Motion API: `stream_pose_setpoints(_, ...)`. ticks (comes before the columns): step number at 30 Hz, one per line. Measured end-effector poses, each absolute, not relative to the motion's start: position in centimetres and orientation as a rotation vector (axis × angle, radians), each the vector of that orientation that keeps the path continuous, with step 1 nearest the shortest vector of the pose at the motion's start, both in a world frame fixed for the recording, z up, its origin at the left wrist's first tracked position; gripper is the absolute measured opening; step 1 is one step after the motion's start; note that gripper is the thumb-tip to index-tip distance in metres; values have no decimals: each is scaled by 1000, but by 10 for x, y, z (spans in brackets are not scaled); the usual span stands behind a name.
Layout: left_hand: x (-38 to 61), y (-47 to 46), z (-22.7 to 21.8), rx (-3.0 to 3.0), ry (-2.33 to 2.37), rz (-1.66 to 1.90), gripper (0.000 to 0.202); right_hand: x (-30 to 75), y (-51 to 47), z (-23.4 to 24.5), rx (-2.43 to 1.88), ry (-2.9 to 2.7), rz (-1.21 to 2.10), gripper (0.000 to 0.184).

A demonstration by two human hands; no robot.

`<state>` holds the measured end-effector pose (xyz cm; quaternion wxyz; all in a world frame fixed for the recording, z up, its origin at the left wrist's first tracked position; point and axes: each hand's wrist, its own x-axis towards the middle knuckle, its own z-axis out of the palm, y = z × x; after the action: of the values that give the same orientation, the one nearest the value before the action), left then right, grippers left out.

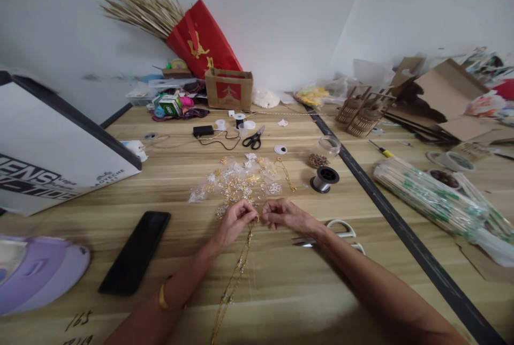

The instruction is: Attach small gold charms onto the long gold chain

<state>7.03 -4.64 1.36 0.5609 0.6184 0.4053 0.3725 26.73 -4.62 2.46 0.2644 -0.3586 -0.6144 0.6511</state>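
Note:
My left hand is closed in a pinch on one end of a gold beaded chain, which trails down over the table toward me. Clear and gold beads show along its strands. Just to the right, my right hand has its fingertips pressed together close to the chain's end; what lies between them is too small to make out. Beyond both hands spreads a pile of small gold and clear beads with little plastic bags. A short gold chain lies right of the pile. White-handled scissors rest partly under my right forearm.
A spool of wire and a jar of beads stand to the right. Black scissors lie farther back. A phone and a purple device are at left. Wrapped sticks lie across the dark strip.

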Motion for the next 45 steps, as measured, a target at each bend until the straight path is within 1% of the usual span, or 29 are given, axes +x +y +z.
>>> stream_pose_setpoints(7,69,-44,10,1481,982,918,25,268,-47,27,-966,-1793,1705,26)
stream_pose_setpoints(18,69,-45,9,1442,1021,949,20,267,-49,32,-1042,-2022,1402,14)
stream_pose_setpoints(23,69,-44,7,1461,1039,939,17,262,-51,27,-1095,-2025,1361,12)
stream_pose_setpoints(28,70,-44,7,1446,1049,961,14,260,-55,28,-1119,-2030,1317,16)
stream_pose_setpoints(33,71,-46,11,1463,1059,953,14,258,-58,32,-1152,-2110,1162,15)
stream_pose_setpoints(39,71,-47,10,1503,1051,988,16,258,-59,36,-1226,-2176,1068,20)
stream_pose_setpoints(45,72,-48,6,1528,1048,1041,16,256,-60,41,-1208,-2233,1030,17)
